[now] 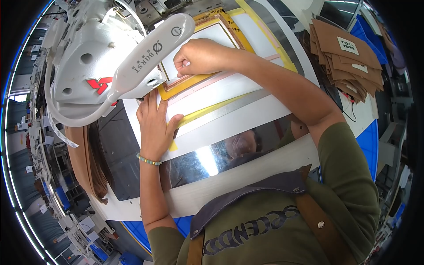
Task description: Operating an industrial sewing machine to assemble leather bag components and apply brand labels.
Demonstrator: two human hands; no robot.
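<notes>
A flat yellow frame (182,88) with a white panel inside lies on a layered white template board (192,104) edged with yellow and pink strips. My right hand (196,57) is over the frame's near left part, its fingers curled closed. What it holds, if anything, is hidden by the fingers. My left hand (154,126), a beaded bracelet at its wrist, lies flat on the board with fingers stretched and thumb apart. Its fingertips reach the frame's near left corner, close under the sewing machine (99,57).
A white lamp (152,55) on a bent arm overhangs the frame's left side. Brown pieces with white labels (346,57) are stacked at the right. More brown pieces (84,159) hang at the left, and a dark glossy plate (212,161) lies near my body.
</notes>
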